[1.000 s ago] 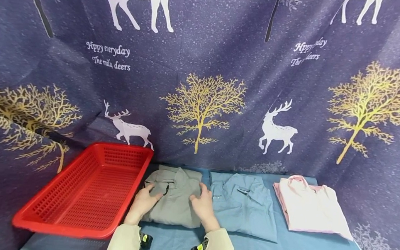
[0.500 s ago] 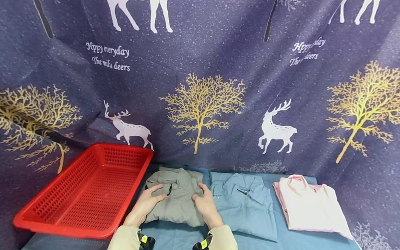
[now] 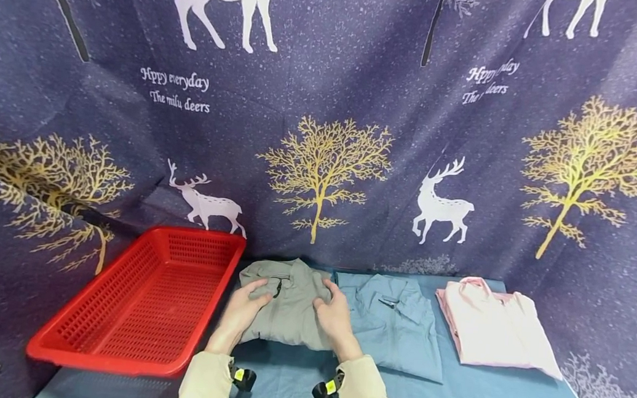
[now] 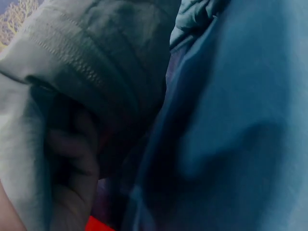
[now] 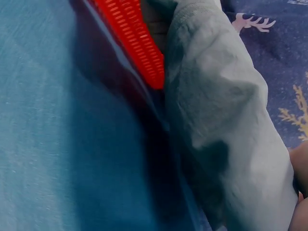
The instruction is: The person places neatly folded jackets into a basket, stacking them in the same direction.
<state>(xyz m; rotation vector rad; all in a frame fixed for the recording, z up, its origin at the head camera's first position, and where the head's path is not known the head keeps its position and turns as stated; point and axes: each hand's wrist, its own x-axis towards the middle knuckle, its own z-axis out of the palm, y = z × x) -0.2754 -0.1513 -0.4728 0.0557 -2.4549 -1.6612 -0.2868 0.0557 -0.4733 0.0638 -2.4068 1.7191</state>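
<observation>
A folded grey-green collared shirt [image 3: 290,317] with a short dark zip is held level between both hands, lifted off the table. My left hand [image 3: 242,312] grips its left side, thumb on top. In the left wrist view, curled fingers [image 4: 77,159] show beneath the cloth. On the opposite side my right hand [image 3: 335,318] grips the edge, thumb also on top. The right wrist view shows the raised underside of the shirt [image 5: 221,110]; most of that hand is hidden behind it.
A red perforated plastic basket [image 3: 109,364] stands left of the shirt. To the right lie a folded blue shirt [image 3: 397,343] and a folded pale pink garment [image 3: 500,335]. Blue cloth covers the table [image 3: 278,375]. Behind hangs a dark patterned curtain [image 3: 347,182].
Both hands have taken hold of the grey-green shirt and lifted it from the table, moving slightly up and to the right in the head view. The other garments and basket stay put.
</observation>
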